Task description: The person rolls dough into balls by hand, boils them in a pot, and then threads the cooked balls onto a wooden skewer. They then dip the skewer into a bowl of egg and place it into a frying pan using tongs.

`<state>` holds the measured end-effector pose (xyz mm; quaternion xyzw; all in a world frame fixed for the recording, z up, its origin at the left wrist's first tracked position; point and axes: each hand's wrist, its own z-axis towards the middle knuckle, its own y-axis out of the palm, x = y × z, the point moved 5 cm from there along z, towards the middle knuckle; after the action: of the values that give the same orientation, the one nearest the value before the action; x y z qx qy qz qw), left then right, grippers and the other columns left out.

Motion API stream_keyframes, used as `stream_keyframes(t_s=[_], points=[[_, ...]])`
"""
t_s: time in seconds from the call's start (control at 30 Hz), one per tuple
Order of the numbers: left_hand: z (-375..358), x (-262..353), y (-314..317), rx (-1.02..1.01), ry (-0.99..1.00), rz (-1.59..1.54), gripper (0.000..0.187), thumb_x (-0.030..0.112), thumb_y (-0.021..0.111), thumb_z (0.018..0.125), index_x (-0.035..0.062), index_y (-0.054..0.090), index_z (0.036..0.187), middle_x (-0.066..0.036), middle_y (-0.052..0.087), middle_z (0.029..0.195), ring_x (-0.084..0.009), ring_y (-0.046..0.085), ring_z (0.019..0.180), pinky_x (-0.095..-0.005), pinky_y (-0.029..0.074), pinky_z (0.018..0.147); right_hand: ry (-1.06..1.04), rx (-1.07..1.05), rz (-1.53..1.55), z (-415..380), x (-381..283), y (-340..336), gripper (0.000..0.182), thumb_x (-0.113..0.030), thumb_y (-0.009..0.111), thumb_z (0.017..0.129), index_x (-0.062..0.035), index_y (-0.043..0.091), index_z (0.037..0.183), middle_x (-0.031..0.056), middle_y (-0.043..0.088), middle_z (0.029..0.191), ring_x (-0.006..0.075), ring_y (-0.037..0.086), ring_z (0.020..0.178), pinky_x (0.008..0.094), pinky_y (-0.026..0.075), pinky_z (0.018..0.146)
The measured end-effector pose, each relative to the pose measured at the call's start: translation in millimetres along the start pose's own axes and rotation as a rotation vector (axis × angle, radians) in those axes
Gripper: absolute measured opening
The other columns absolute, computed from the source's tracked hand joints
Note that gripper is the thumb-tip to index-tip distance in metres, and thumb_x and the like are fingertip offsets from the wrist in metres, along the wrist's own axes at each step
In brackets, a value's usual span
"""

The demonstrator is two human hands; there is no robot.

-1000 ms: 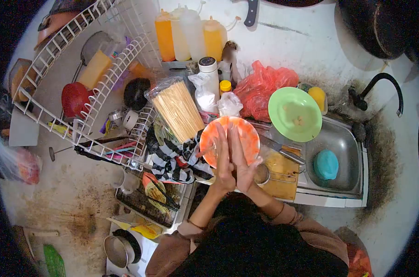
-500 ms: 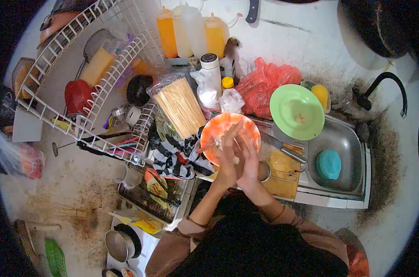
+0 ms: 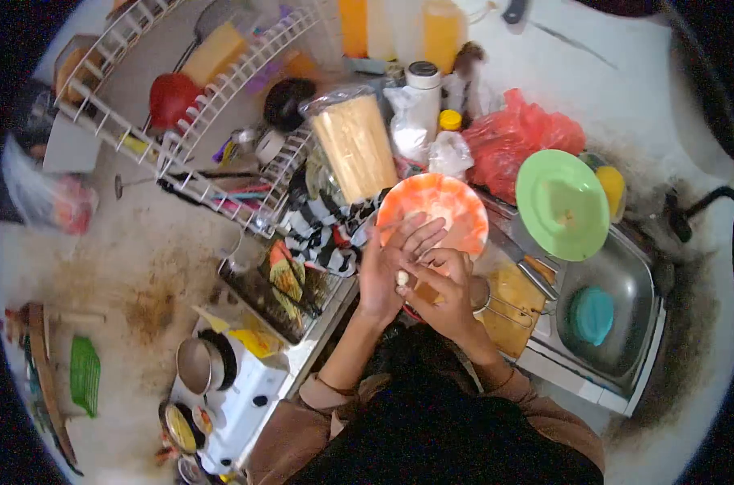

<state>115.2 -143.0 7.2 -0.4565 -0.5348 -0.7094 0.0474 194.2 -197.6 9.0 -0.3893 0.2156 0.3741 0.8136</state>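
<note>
You seem to be shaping the pale lump (image 3: 402,278) against your spread left hand (image 3: 389,271); whether your curled right hand (image 3: 449,291) has a grip on it, I cannot tell; next calls for gentle pressure.

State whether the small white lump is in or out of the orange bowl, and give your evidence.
Out of the bowl: the white lump shows against the open left hand, with the right hand close beside it.

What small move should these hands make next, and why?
Perhaps pinch the small pale lump with the right hand: the lump shows against the open left hand, and the right hand is curled close beside it.
</note>
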Motion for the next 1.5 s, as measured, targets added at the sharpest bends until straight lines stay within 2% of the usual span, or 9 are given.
stream_keyframes(t_s=[0.1,0.33,0.53,0.73,0.9,1.17,1.27,1.43,1.5], points=[[-19,0,-7,0.086,0.037,0.192,0.067,0.056,0.023,0.086,0.0034,0.033,0.126,-0.018,0.038,0.127,-0.0288,0.037,0.118,-0.0391,0.028,0.099,-0.126,0.076,0.156,-8,-8,15,0.024,-0.014,0.067,0.069,-0.0104,0.062,0.092,0.0049,0.054,0.089,0.0185,0.048,0.085,0.0328,0.036,0.075],[-80,32,-56,0.376,0.263,-0.139,0.042,0.042,0.035,0.088,0.0059,0.048,0.106,-0.009,0.053,0.105,-0.0218,0.049,0.1,-0.0328,0.038,0.084,0.697,-0.074,1.371,-15,-35,72,0.016,-0.004,0.054,0.08,-0.0007,0.054,0.096,0.009,0.055,0.091,0.0164,0.052,0.092,0.0317,0.047,0.079],[-195,59,-135,0.732,0.431,-0.075,0.029,0.036,0.042,0.087,0.0101,0.05,0.097,-0.002,0.054,0.091,-0.0154,0.05,0.088,-0.0299,0.038,0.079,0.847,-0.599,1.327,-56,-60,144,0.02,-0.015,0.047,0.087,0.0018,0.054,0.096,0.0112,0.057,0.099,0.0195,0.057,0.085,0.0316,0.049,0.073],[-355,34,-220,1.018,0.23,0.072,0.032,0.034,0.044,0.087,0.0058,0.051,0.1,0.0,0.054,0.086,-0.0102,0.05,0.075,-0.025,0.039,0.07,0.91,-1.07,1.003,-143,-104,239,0.028,-0.022,0.045,0.088,0.0006,0.049,0.104,0.0111,0.056,0.093,0.0184,0.057,0.081,0.0295,0.048,0.07],[-503,-16,-296,1.183,0.054,0.266,0.04,0.037,0.049,0.085,0.0008,0.053,0.102,-0.002,0.057,0.088,-0.0067,0.048,0.07,-0.0225,0.039,0.065,0.587,-1.303,0.835,-194,-160,336,0.029,-0.01,0.053,0.083,-0.0004,0.046,0.11,0.0075,0.056,0.089,0.0141,0.057,0.08,0.0243,0.047,0.068],[-623,-16,-322,1.434,0.056,0.174,0.043,0.04,0.054,0.082,-0.001,0.055,0.096,-0.005,0.059,0.087,-0.0079,0.05,0.069,-0.0232,0.041,0.063,0.083,-1.144,0.696,-153,-266,488,0.037,-0.001,0.069,0.066,-0.0012,0.053,0.099,0.0026,0.052,0.077,0.0083,0.052,0.07,0.0221,0.044,0.064],[-645,-48,-359,1.392,0.103,0.36,0.044,0.042,0.053,0.081,-0.0015,0.056,0.09,-0.009,0.06,0.084,-0.0123,0.054,0.072,-0.0269,0.043,0.065,-0.206,-1.05,0.583,-140,-298,516,0.035,-0.004,0.071,0.063,-0.0025,0.056,0.094,0.0029,0.051,0.072,0.0108,0.052,0.063,0.0225,0.044,0.058],[-669,-88,-375,1.401,-0.167,0.77,0.042,0.04,0.053,0.081,-0.0001,0.058,0.09,-0.016,0.061,0.085,-0.0264,0.058,0.082,-0.0337,0.044,0.07,-0.509,-1.135,0.186,-135,-316,552,0.026,-0.013,0.054,0.073,-0.0069,0.057,0.098,0.0198,0.057,0.097,0.0323,0.056,0.086,0.0408,0.046,0.07],[-677,-104,-380,1.313,-0.272,0.827,0.042,0.04,0.05,0.08,0.0003,0.059,0.09,-0.018,0.061,0.084,-0.0308,0.058,0.083,-0.0362,0.045,0.072,-0.651,-1.115,0.067,-136,-328,549,0.028,-0.01,0.053,0.072,-0.0087,0.057,0.099,0.0165,0.058,0.089,0.0309,0.056,0.085,0.0399,0.045,0.072]])
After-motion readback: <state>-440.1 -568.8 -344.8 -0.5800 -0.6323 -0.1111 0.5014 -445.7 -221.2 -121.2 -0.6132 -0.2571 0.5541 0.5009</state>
